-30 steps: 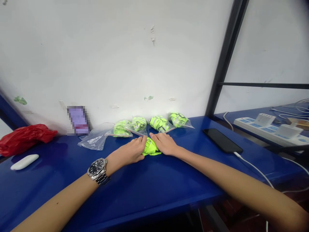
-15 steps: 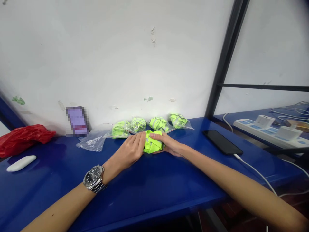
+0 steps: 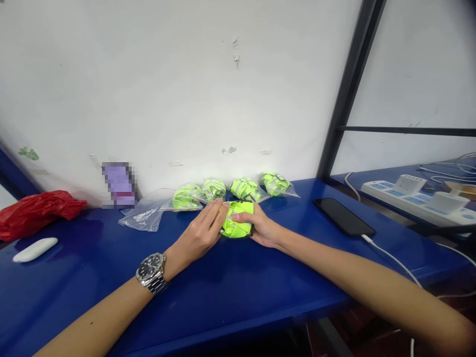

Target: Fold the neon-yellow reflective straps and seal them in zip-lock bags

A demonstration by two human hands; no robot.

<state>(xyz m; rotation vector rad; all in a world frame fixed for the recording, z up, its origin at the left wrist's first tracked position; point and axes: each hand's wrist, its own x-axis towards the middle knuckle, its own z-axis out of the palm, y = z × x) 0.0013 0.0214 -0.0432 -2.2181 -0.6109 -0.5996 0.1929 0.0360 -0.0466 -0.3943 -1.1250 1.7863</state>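
Between my hands is a rolled bundle of neon-yellow reflective straps (image 3: 237,229), with silvery stripes and dark bits at its edge. My right hand (image 3: 265,228) wraps its right side, thumb lying across the front. On the left side, my left hand (image 3: 203,228) presses against it with fingers long and close together; its fingertips are partly hidden. A metal watch (image 3: 150,267) is on my left wrist. Just behind, along the wall, several similar neon-yellow rolls (image 3: 243,189) sit in clear plastic bags. An unfilled clear bag (image 3: 143,218) lies to their left.
The blue table (image 3: 223,292) meets a white wall. A red plastic bag (image 3: 40,213) and a white oblong case (image 3: 35,250) lie left. One phone (image 3: 119,184) leans on the wall; another phone (image 3: 344,216) lies right with a white cable. Beyond stands a power strip (image 3: 416,198).
My left fingers have straightened and loosened along the bundle's left side. The right hand has shifted its grip, showing more of the bundle's front. The bagged rolls stay put.
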